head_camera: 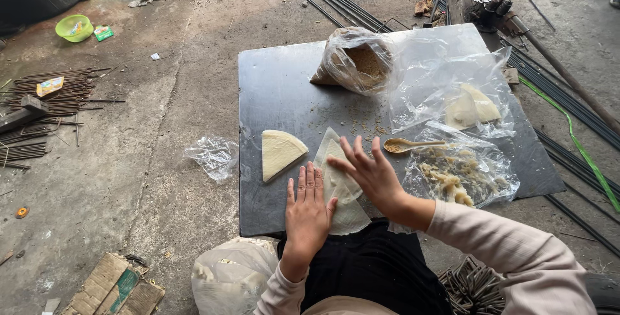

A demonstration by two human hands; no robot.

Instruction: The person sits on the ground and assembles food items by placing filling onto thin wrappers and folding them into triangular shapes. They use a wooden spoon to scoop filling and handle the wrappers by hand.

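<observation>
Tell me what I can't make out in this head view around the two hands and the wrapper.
- Wrapper: its middle lies under the left hand and right hand, so any filling is hidden.
- Bag of crumbs: crinkled plastic blurs the contents.
- White sack: cut off by the bottom edge.
- Spoon: what fills its bowl is too small to tell.

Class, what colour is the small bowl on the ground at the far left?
Bright lime green bowl; it shows in the head view, the only view.
</observation>
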